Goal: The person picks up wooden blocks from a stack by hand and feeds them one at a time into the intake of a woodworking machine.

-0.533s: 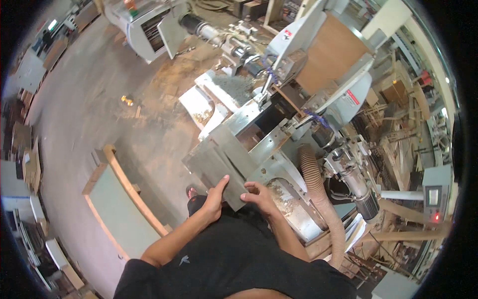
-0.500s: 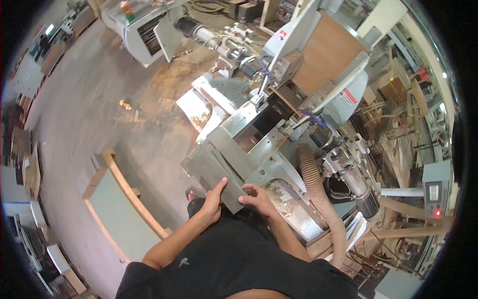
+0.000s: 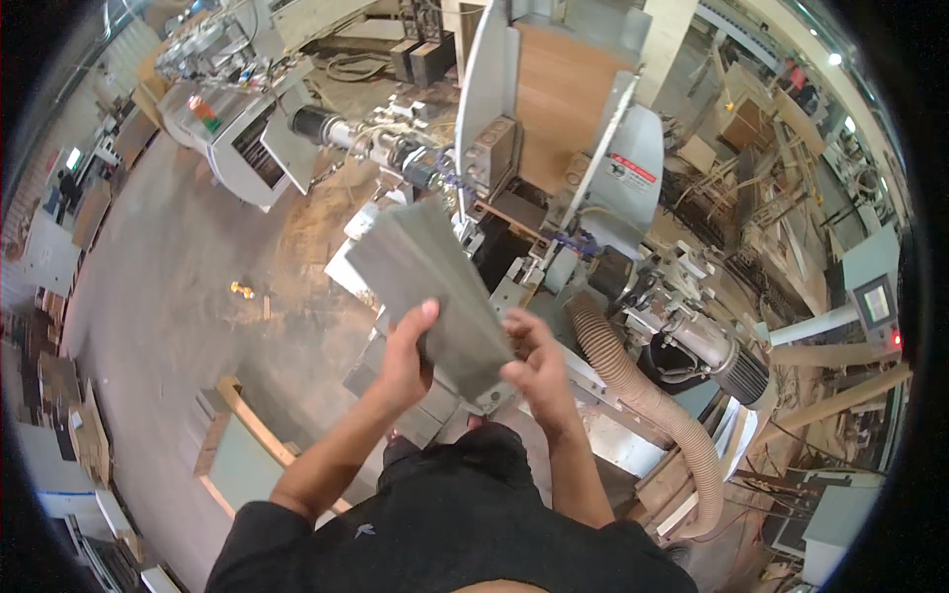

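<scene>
A big woodworking machine (image 3: 593, 188) of grey and white painted metal is filling the space ahead of the person, its flat panels and boxy housings standing behind a tall brown board face. Below and to the right of the machine, a ribbed, tan flexible dust hose (image 3: 652, 405) is curving down towards the floor. Left of the machine, the concrete floor (image 3: 158, 296) is lying dull grey with a spread of pale sawdust close to the machine's base, and a flat pale-green panel with a light wooden edge (image 3: 242, 460) is resting on the floor farther down. In front of the machine, raised towards the camera, a stack of flat, rectangular grey boards (image 3: 430, 287) with a matte, faintly streaked surface is tilting up and to the left. The left hand (image 3: 403, 356) is gripping the stack's lower left edge, thumb lying on top of the grey face. The right hand (image 3: 534, 366) is clasping the stack's lower right corner, fingers curled around it.
</scene>
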`<state>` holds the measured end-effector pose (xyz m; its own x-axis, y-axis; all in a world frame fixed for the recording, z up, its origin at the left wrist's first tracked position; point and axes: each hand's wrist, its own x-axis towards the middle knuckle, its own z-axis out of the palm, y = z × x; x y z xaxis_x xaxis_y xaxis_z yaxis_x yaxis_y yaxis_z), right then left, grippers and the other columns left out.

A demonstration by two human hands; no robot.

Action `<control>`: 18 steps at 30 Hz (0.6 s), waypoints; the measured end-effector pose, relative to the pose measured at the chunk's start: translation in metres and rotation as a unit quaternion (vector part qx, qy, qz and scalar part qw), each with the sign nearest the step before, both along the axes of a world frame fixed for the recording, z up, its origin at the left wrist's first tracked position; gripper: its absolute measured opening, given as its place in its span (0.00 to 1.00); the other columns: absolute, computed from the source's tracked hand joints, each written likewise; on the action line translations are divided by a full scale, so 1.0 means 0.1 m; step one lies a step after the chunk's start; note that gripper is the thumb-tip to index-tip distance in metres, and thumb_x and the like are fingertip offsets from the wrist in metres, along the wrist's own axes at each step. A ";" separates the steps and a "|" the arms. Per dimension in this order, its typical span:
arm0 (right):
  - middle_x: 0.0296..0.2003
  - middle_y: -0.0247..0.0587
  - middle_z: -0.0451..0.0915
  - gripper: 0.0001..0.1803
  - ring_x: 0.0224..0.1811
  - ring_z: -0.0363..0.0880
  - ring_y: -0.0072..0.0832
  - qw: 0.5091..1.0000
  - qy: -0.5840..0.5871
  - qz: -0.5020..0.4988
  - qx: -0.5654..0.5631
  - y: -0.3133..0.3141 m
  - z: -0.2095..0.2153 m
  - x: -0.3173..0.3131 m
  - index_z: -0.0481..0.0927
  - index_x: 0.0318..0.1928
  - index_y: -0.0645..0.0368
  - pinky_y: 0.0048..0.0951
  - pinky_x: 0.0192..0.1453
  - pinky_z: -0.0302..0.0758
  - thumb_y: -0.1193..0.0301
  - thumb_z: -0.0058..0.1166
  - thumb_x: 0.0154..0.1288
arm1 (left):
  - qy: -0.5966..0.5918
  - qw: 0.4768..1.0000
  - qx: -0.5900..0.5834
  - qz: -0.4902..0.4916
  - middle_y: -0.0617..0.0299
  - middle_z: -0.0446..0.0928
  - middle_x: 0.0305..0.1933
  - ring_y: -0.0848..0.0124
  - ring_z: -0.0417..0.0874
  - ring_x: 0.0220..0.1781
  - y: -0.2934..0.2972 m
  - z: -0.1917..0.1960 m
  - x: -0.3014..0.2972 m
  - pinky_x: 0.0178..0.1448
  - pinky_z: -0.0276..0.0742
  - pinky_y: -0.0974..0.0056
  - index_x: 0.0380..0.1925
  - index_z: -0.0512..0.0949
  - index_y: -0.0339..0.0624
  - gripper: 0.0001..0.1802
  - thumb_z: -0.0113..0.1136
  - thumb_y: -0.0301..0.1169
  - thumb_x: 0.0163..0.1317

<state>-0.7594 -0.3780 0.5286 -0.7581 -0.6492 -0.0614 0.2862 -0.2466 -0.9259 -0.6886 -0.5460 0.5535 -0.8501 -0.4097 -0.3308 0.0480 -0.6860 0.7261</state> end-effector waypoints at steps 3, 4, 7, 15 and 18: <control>0.51 0.40 0.72 0.41 0.53 0.70 0.28 0.985 0.010 -0.163 -0.061 0.18 0.02 -0.16 0.63 0.61 0.60 0.30 0.58 0.64 0.48 0.60 0.54 | 0.084 0.996 -0.016 -0.040 0.57 0.76 0.50 0.63 0.77 0.52 0.05 0.70 -0.80 0.59 0.70 0.57 0.52 0.70 0.41 0.29 0.57 0.50 0.58; 0.50 0.40 0.73 0.37 0.53 0.71 0.29 0.985 -0.004 -0.168 -0.048 0.30 -0.08 -0.17 0.64 0.60 0.61 0.31 0.58 0.65 0.53 0.59 0.57 | 0.105 0.993 -0.035 -0.034 0.58 0.75 0.51 0.64 0.76 0.53 0.06 0.90 -1.09 0.59 0.69 0.57 0.52 0.70 0.42 0.29 0.56 0.50 0.58; 0.47 0.40 0.74 0.33 0.48 0.73 0.28 0.986 -0.031 -0.165 0.012 0.57 -0.53 -0.08 0.67 0.57 0.62 0.30 0.54 0.67 0.54 0.59 0.58 | 0.156 0.981 -0.086 -0.073 0.60 0.73 0.54 0.65 0.72 0.57 0.09 1.38 -1.95 0.60 0.66 0.53 0.53 0.69 0.45 0.28 0.55 0.51 0.58; 0.41 0.39 0.76 0.25 0.36 0.74 0.22 0.973 -0.173 -0.114 0.105 0.57 -1.01 0.47 0.69 0.54 0.69 0.24 0.42 0.73 0.69 0.58 0.59 | 0.078 0.995 -0.017 -0.051 0.56 0.71 0.56 0.64 0.73 0.55 0.08 1.78 -3.90 0.57 0.69 0.54 0.54 0.68 0.40 0.31 0.54 0.49 0.57; 0.42 0.40 0.76 0.24 0.39 0.75 0.22 0.972 -0.182 -0.134 0.069 0.55 -1.25 0.61 0.69 0.55 0.70 0.23 0.45 0.73 0.70 0.56 0.61 | 0.002 1.000 0.015 -0.002 0.55 0.66 0.63 0.59 0.66 0.63 0.01 1.70 -4.35 0.65 0.54 0.41 0.57 0.66 0.44 0.30 0.50 0.49 0.59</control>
<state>-0.6986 -0.3229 0.4032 -0.8106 -0.3975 -0.4300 0.5436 -0.2376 -0.8050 -1.1231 -0.5455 0.7240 -0.8537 -0.3953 -0.3389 0.0480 -0.7079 0.7047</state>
